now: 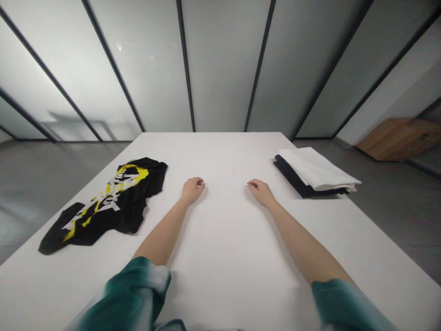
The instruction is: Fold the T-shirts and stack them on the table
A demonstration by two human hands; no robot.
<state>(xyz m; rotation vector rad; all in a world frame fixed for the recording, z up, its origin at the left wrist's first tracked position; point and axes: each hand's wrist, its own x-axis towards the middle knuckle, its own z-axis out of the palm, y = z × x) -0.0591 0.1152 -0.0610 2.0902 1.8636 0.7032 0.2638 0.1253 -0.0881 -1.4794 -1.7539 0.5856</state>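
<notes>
My left hand (193, 190) rests over the white table (220, 239), its fingers curled in and nothing visible between them. Opposite it, my right hand (261, 191) is held the same way, fingers bent and pressed together with no item showing. Bare table separates the two. Left of my left hand lies a black garment (132, 209) with a yellow and white print, spread out and rumpled. On the right side, nearest my right hand, a folded white cloth (317, 168) sits on top of a folded black cloth (292, 177). Neither hand touches any cloth.
Beyond the table's far edge stands a frosted glass partition (223, 64) with dark frame bars. A wooden cabinet (396, 138) is on the grey floor (386, 202) at the right. The black garment reaches close to the table's left edge.
</notes>
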